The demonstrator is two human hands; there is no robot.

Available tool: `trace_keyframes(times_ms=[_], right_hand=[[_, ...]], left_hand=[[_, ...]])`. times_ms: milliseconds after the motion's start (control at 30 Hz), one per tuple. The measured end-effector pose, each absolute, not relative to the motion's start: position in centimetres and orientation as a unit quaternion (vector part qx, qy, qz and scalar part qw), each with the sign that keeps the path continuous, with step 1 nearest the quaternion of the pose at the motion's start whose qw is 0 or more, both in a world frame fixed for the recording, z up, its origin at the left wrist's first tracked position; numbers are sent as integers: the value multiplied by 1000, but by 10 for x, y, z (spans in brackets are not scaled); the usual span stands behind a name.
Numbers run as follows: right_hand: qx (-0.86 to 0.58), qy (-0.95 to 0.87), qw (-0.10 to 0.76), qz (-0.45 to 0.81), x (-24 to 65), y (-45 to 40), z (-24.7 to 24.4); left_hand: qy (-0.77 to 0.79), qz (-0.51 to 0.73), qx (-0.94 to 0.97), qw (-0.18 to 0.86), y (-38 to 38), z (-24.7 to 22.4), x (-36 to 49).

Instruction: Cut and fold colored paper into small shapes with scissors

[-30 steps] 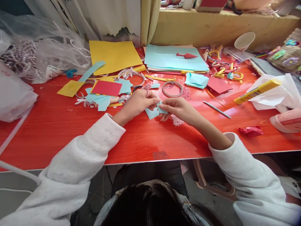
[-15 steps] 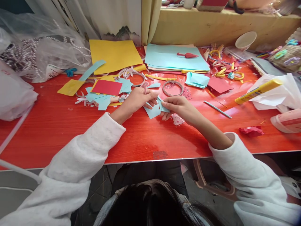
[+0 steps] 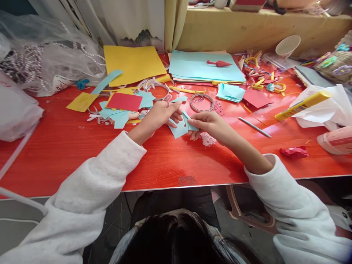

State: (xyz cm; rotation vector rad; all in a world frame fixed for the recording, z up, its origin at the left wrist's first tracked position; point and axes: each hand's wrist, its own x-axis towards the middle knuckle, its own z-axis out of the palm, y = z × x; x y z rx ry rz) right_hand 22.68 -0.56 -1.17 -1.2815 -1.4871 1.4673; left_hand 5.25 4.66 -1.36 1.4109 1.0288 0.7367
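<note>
My right hand pinches a folded light-blue paper piece between thumb and fingers. A wider light-blue sheet spreads below and left of the fold; I cannot tell whether both are one piece. My left hand is close beside the paper on its left side. Its thumb is raised apart from its half-curled fingers, and nothing shows between them. Just behind the left knuckles appears a pink loop, partly hidden by the hand. A light-blue scrap lies past the left thumb.
A tape ring lies behind my hands. Yellow card and a light-blue paper stack rest at the back. Red card and scraps lie left. Rightward are a thin stick, a yellow glue tube and crumpled red paper.
My left thumb has lifted away from the fingers and the paper, widening the gap. The right hand keeps its pinch, almost still.
</note>
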Motion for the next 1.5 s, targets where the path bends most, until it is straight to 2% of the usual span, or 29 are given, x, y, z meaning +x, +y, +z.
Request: trace_keyframes(times_ms=[367,633,833,1167,1367,1500], right_hand=[[-506,-556,325,574,227,-5,-12],[-478,-545,323,608,231,-4,-14],[-485,-537,346,598,229,-4,-15],[-468,-525,354,617,231,-3,-18],[-467,-529,350,616,229,-5,-14],[-476,-531,345,610,229,-4,-15]], left_hand=[[420,258,651,578,50,-18,48],[434,290,649,553,42,-14,55],[458,313,598,579,43,-13,55],[414,337,682,500,46,-13,51],[403,294,715,490,45,-9,50],[403,291,745,445,45,-10,49]])
